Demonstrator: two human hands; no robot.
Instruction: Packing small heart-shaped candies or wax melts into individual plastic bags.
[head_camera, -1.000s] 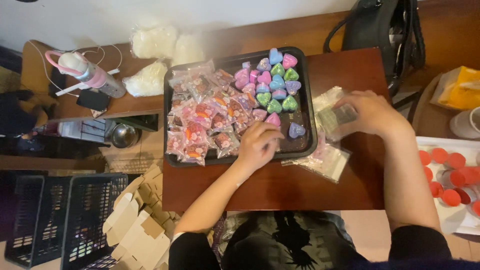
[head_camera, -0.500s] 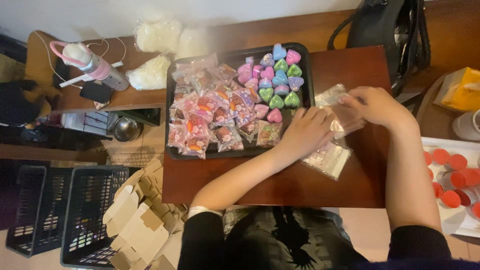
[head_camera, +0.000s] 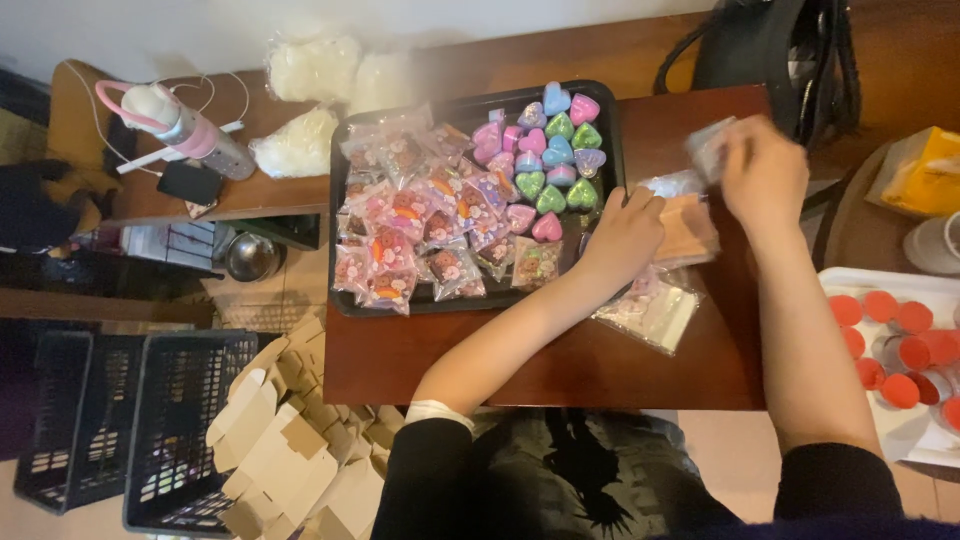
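Beside the black tray (head_camera: 345, 300) of wrapped sweets and coloured hearts, the left hand (head_camera: 622, 232) rests curled on a stack of small clear bags (head_camera: 690, 228); whether it grips any, I cannot tell. Right of that tray, the right hand (head_camera: 765, 175) pinches one bag (head_camera: 708, 150), blurred. Loose bags (head_camera: 655, 312) below could slide off the table (head_camera: 560, 365) if brushed.

A small clear plastic bag (head_camera: 708, 148), blurred, is pinched just above the stack of bags (head_camera: 672, 235).

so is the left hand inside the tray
No, the left hand rests just outside the black tray, beside its right rim.
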